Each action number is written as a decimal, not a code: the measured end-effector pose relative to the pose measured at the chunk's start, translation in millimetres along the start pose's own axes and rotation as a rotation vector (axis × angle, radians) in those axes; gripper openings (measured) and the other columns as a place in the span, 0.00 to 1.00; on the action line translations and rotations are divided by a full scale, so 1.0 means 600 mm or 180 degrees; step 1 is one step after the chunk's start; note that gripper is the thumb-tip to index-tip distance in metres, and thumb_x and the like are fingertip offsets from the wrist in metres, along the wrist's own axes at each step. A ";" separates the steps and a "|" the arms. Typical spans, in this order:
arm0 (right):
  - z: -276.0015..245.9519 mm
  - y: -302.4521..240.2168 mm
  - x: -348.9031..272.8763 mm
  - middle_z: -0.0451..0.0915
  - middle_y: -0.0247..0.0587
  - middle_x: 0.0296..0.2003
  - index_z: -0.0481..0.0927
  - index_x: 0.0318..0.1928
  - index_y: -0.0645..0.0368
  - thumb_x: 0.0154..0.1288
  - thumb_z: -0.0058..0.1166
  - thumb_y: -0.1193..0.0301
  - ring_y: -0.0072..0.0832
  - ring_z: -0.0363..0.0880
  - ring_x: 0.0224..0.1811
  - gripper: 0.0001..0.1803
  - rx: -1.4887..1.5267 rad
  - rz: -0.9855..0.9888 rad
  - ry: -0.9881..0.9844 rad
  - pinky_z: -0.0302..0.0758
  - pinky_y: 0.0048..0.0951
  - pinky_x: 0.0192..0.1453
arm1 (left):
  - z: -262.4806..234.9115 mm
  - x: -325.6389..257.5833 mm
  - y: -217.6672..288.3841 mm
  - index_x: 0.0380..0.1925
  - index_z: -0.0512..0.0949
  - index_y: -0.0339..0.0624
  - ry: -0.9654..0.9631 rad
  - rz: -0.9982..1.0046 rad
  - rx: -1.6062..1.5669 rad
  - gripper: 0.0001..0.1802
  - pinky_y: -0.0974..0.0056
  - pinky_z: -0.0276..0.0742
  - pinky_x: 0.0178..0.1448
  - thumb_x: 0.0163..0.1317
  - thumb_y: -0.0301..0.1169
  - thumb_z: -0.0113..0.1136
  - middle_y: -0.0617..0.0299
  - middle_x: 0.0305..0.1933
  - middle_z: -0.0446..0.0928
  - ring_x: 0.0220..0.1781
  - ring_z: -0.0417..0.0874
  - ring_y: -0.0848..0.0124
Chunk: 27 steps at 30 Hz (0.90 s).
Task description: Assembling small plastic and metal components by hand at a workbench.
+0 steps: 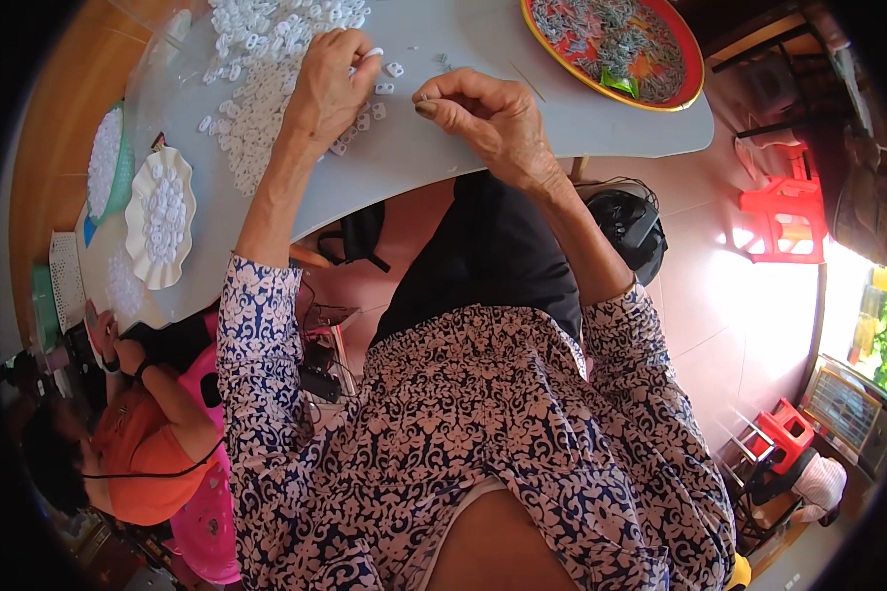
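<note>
My left hand (333,87) is closed in a pinch, with a small white plastic piece (373,51) showing at its fingertips. My right hand (493,120) is held a little apart to the right, thumb and forefinger pressed together; whatever they grip is too small to make out. Beside and partly behind my left hand spreads a heap of small white plastic pieces (256,113), some with two holes. Between the hands lie several loose white two-holed pieces (394,70). Beyond my right hand are a few tiny grey parts (443,61) on the grey table (601,133).
A round red tray with a gold rim (702,74) holds many small grey parts at the right. At the left stand a scalloped white dish (140,258) and a green bowl (125,169) of white pieces. A person in orange (153,458) sits at lower left. Red stools (793,219) stand right.
</note>
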State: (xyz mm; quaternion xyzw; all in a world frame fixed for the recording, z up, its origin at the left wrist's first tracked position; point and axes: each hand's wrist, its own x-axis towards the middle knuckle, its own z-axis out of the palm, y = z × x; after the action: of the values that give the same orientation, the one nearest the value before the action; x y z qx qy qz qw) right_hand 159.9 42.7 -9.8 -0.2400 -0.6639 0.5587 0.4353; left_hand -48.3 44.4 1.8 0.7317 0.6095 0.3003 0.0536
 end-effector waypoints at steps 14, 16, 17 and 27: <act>-0.007 0.007 0.003 0.78 0.33 0.33 0.74 0.46 0.66 0.62 0.55 0.77 0.15 0.75 0.34 0.11 0.0467 0.0085 -0.0025 0.74 0.17 0.41 | -0.010 -0.044 0.057 0.39 0.78 0.32 -0.0671 -0.1631 -0.4079 0.12 0.69 0.72 0.45 0.62 0.32 0.57 0.62 0.31 0.76 0.35 0.76 0.75; -0.008 0.010 0.003 0.78 0.33 0.34 0.73 0.46 0.65 0.62 0.55 0.78 0.15 0.76 0.35 0.12 0.0460 0.0111 -0.0066 0.74 0.17 0.41 | -0.011 -0.045 0.060 0.39 0.78 0.32 -0.0682 -0.1534 -0.3919 0.13 0.70 0.71 0.44 0.62 0.32 0.57 0.63 0.30 0.76 0.34 0.75 0.76; -0.008 0.010 0.002 0.78 0.33 0.33 0.73 0.46 0.65 0.62 0.54 0.78 0.15 0.76 0.36 0.12 0.0515 0.0130 -0.0083 0.74 0.17 0.41 | -0.012 -0.045 0.061 0.39 0.78 0.32 -0.0678 -0.1537 -0.3920 0.13 0.70 0.71 0.44 0.62 0.32 0.57 0.63 0.30 0.76 0.34 0.75 0.76; -0.007 0.005 0.001 0.78 0.34 0.35 0.72 0.46 0.66 0.62 0.53 0.79 0.16 0.77 0.37 0.12 0.0449 0.0118 -0.0086 0.75 0.18 0.44 | -0.012 -0.043 0.061 0.38 0.79 0.34 -0.0701 -0.1189 -0.2922 0.14 0.74 0.67 0.41 0.62 0.36 0.56 0.66 0.26 0.75 0.32 0.73 0.80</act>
State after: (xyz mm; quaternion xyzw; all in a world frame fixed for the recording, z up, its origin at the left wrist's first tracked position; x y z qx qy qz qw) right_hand 162.6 46.2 -12.4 -0.2135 -0.6242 0.6153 0.4316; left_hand -22.4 9.2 14.1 0.5386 0.5258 0.4436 0.4865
